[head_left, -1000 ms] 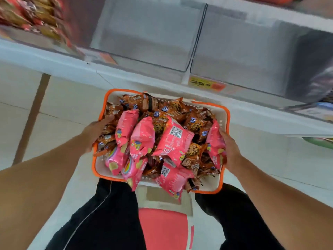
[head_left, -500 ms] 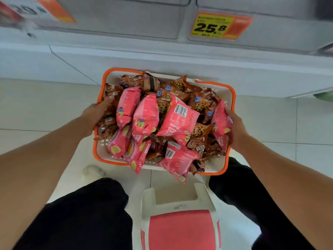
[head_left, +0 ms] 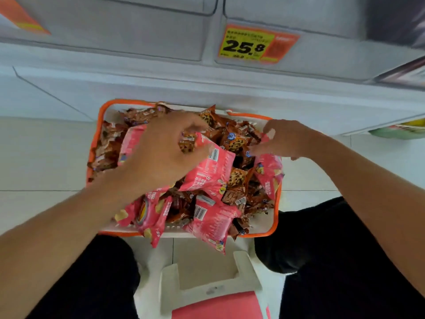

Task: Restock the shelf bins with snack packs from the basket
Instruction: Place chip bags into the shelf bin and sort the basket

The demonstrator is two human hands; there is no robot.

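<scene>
Over the basket (head_left: 104, 125), left hand (head_left: 161, 155) grips a brown cookie pack (head_left: 186, 143), right hand's (head_left: 287, 140) fingers pinch another; next, lift to shelf bins (head_left: 138, 26).

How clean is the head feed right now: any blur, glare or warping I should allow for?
Head view: wide-angle warp bends the shelf edge; soft even light, no hard glare; price tag readable at 25.8 but its small print smeared; left hand slightly motion-blurred over the snack packs; right hand and basket fairly sharp.
</scene>
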